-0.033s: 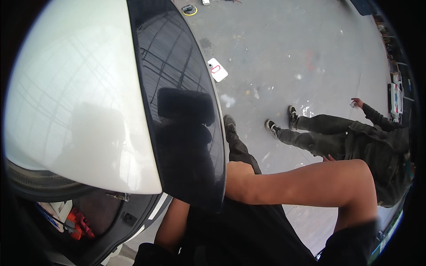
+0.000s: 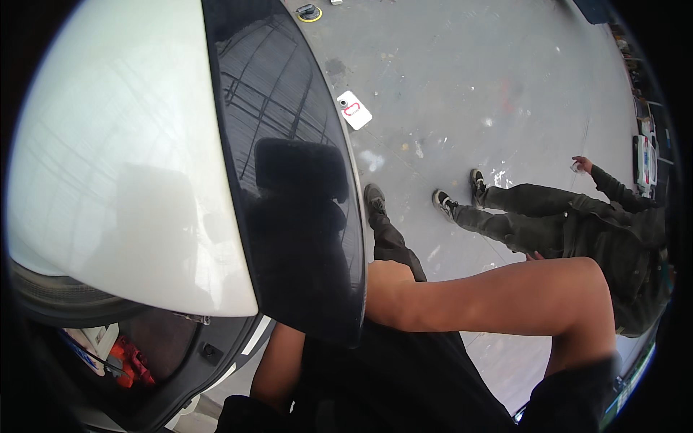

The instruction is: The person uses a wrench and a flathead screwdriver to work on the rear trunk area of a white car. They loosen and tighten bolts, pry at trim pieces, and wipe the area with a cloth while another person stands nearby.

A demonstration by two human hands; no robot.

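Note:
A raised car tailgate fills the left side, with a glossy white panel [image 2: 123, 137] and a shiny black strip [image 2: 278, 94] along its right edge. My right hand [image 2: 390, 278] is against the lower right edge of the black strip. Its back and wrist show, but the fingers are hidden behind that edge. My left forearm [image 2: 279, 364] rises beneath the strip's lower end, and the left hand is out of sight behind it. What either hand grips, if anything, cannot be seen.
Below the tailgate lies the open boot [image 2: 162, 343], with red and orange items [image 2: 130, 361] inside. A co-worker [image 2: 534, 216] in dark clothes stands at the right. A white phone-like object [image 2: 354, 111] and a yellow-rimmed round tool [image 2: 309, 13] are on the grey floor [image 2: 447, 79].

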